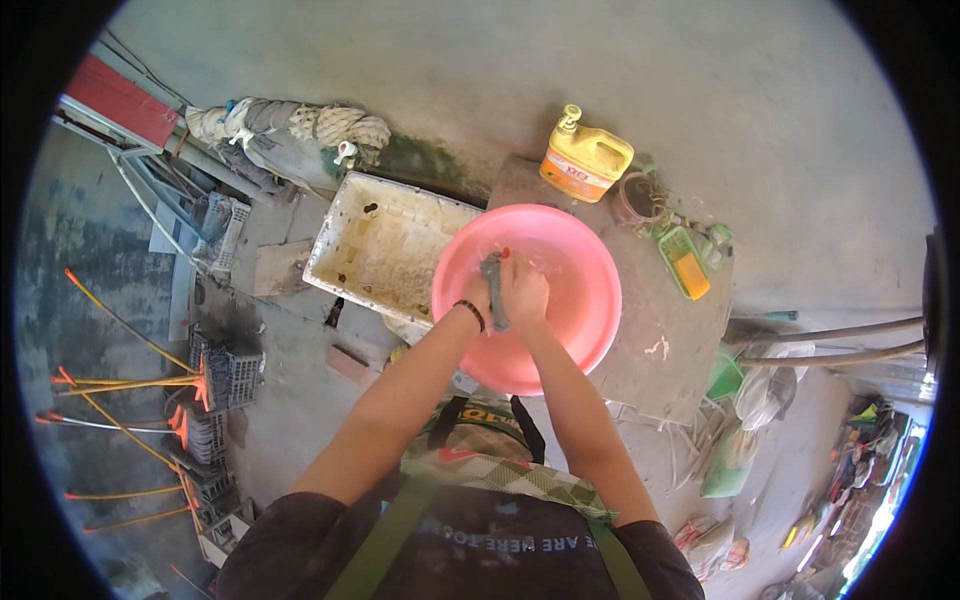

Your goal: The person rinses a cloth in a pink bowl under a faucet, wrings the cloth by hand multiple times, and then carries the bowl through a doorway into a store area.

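Both my hands are together over a pink plastic basin (pixel 455 262) that holds some water. Between them is a wet grey cloth (pixel 493 285), bunched into a narrow strip. My left hand (pixel 478 293), with a dark beaded bracelet at its wrist, is closed on the cloth's left side. Pressed against it from the right, my right hand (pixel 524 292) is closed on the same cloth, its fingers curled. A small red spot shows at the top of that hand; I cannot make out what it is. The undersides of both hands are hidden.
A stained white trough (pixel 345 215) adjoins the basin on the left, below a tap (pixel 345 150). Behind stand a yellow jug (pixel 590 160) with a pump and a plant pot (pixel 638 200). A green basket (pixel 680 250) holds a yellow sponge (pixel 691 276). Crates (pixel 235 375) and poles stand left.
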Tool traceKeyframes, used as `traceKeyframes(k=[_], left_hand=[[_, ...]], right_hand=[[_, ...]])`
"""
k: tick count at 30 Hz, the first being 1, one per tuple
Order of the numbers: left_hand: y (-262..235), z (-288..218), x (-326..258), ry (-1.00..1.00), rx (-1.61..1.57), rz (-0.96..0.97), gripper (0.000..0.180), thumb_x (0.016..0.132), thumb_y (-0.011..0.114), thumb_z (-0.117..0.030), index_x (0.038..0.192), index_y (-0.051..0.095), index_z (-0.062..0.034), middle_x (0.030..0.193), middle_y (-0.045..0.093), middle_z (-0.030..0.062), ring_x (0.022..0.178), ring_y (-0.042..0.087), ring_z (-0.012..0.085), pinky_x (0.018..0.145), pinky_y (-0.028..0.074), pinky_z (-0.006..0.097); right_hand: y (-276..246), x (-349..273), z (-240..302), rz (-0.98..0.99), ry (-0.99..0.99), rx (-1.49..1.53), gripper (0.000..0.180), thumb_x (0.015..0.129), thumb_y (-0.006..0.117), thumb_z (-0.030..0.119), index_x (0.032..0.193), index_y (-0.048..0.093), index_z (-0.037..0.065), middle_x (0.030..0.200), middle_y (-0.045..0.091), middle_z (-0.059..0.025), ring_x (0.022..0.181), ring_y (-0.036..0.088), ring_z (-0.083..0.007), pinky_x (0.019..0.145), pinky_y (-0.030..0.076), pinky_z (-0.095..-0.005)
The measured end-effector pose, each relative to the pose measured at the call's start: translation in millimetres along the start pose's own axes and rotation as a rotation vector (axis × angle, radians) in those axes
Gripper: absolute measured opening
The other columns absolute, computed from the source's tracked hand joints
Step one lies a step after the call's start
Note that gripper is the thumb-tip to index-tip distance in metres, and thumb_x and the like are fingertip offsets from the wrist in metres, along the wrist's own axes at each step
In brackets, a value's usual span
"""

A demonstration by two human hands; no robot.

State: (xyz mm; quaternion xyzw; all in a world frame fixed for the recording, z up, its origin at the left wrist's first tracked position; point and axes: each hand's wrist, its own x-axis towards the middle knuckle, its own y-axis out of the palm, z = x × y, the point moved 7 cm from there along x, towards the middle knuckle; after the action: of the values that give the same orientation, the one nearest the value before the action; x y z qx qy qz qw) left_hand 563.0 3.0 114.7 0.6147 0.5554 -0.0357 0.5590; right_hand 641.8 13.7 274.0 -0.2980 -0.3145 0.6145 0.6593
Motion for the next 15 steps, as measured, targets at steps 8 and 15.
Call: traceKeyframes(k=[8,15], left_hand=[[23,-55,-76,0.363,1.149,-0.318,0.055,0.097,0.037,-0.044,0.126,0.047,0.0016,0.121,0.056,0.0221,0.117,0.049,0.0345,0.095,0.040,0.040],[-6,-68,-66,0.739,1.064,-0.347,0.041,0.087,0.053,-0.023,0.119,0.051,0.0022,0.103,0.061,0.0269,0.104,0.057,0.0385,0.089,0.044,0.045]], right_hand=[[-19,-11,-94,0.058,0.118,-0.383,0.021,0.091,0.049,0.027,0.098,0.061,0.011,0.101,0.058,-0.0150,0.086,0.061,-0.0336,0.074,0.049,-0.0479],[5,-14,-87,0.054,-0.093,-0.575,0.042,0.071,0.066,0.018,0.110,0.057,0.006,0.118,0.051,-0.0152,0.110,0.047,-0.0332,0.090,0.040,-0.0451]])
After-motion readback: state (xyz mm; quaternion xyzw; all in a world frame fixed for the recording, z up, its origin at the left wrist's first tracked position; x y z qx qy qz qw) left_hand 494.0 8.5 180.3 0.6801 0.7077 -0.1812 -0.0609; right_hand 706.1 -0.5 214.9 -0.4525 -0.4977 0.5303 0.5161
